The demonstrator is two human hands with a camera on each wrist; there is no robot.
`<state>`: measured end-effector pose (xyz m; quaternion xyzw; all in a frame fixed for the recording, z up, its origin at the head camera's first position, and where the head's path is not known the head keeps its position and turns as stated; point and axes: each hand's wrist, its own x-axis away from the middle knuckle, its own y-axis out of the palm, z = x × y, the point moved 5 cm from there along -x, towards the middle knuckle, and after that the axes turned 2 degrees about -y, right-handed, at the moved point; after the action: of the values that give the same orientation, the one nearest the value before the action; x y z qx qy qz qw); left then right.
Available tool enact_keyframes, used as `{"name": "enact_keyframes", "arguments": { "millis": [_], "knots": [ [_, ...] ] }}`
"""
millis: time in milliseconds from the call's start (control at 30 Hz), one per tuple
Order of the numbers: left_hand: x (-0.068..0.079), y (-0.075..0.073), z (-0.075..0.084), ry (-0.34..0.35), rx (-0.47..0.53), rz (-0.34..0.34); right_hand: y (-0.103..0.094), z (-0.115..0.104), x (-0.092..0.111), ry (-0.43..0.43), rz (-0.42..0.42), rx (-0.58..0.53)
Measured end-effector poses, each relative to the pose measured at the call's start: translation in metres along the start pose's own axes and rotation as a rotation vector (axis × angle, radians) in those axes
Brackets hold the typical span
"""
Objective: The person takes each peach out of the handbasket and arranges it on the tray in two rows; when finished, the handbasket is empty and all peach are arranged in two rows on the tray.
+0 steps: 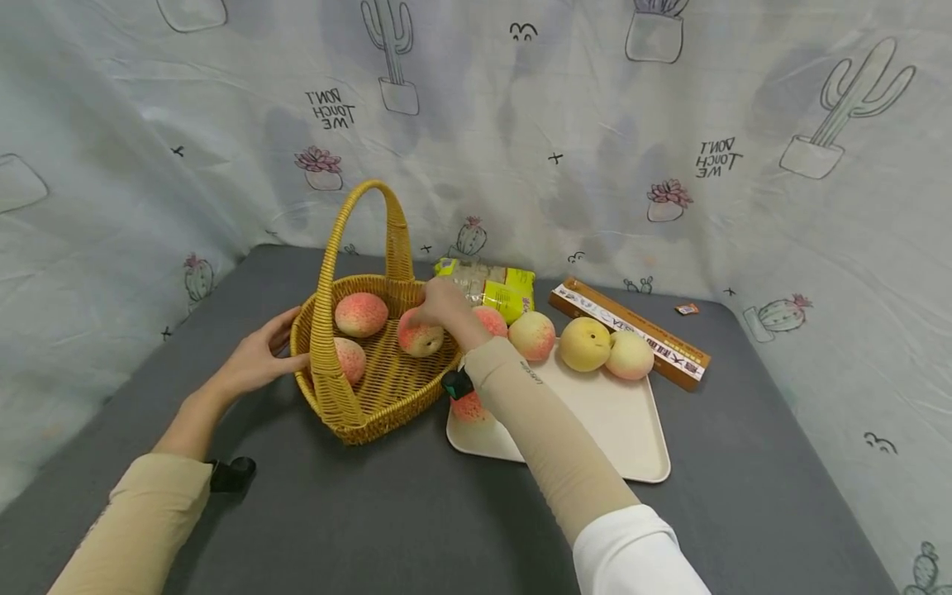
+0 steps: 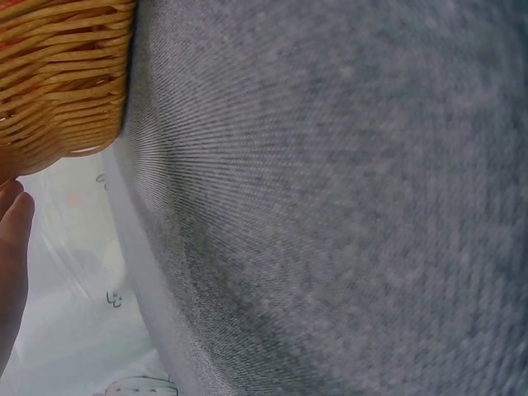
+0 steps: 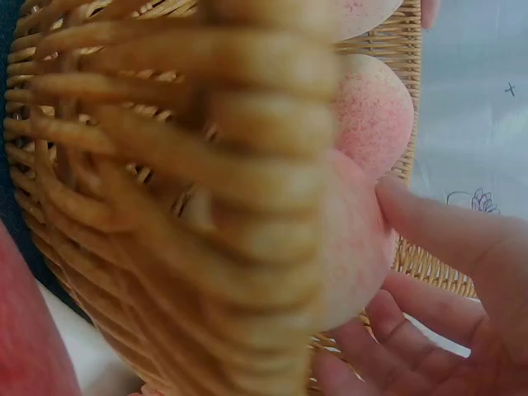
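White cloth (image 1: 632, 554) on the right upper arm lies closest to me, then two tan sleeves (image 1: 546, 434), both over a dark grey table (image 1: 335, 512). Just past them is a cream tray (image 1: 610, 421), with a red-flecked peach (image 1: 470, 406) at its near left corner, partly covered by the right wrist. Left of the tray stands a golden wicker basket (image 1: 402, 416), handle upright. The left hand (image 1: 253, 359) rests against its outer left side, thumb apart from the fingers. Inside the basket, by its right side, the right hand (image 1: 446, 310) pinches a blush-red peach (image 1: 420, 337) between thumb and curled fingers; two more peaches (image 1: 361, 315) lie to its left. Along the tray's far edge sit a pink-and-cream peach (image 1: 531, 336), a yellow fruit (image 1: 585, 345) and a paler one (image 1: 630, 355), with another peach half hidden behind the right arm. Farther back are a yellow-and-clear packet (image 1: 513, 293), a long brown box (image 1: 632, 330), a small orange wrapper (image 1: 687, 309) and a cactus-print curtain (image 1: 483, 124).
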<state>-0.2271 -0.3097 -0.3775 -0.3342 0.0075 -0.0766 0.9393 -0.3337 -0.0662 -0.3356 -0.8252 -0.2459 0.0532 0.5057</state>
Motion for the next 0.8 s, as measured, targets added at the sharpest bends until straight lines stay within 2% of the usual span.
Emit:
{"name": "enact_keyframes", "arguments": {
  "millis": [133,367,467,733,800],
  "knots": [
    [0.000,-0.001,0.000,0.000,0.000,-0.001,0.001,0.001,0.003,0.034,-0.035,-0.036],
    [-0.001,-0.001,-0.002,-0.004,0.000,0.004,0.011,0.007,0.010,0.110,-0.201,-0.144],
    [0.000,-0.001,-0.001,-0.007,-0.003,0.007,0.014,0.007,0.013,0.117,-0.232,-0.197],
    [-0.001,-0.001,0.001,-0.010,-0.004,0.004,0.017,0.008,0.015,0.079,-0.165,-0.259],
    [0.000,-0.001,0.000,-0.011,-0.002,0.004,0.015,0.008,0.017,0.060,-0.138,-0.329]
  ]
}}
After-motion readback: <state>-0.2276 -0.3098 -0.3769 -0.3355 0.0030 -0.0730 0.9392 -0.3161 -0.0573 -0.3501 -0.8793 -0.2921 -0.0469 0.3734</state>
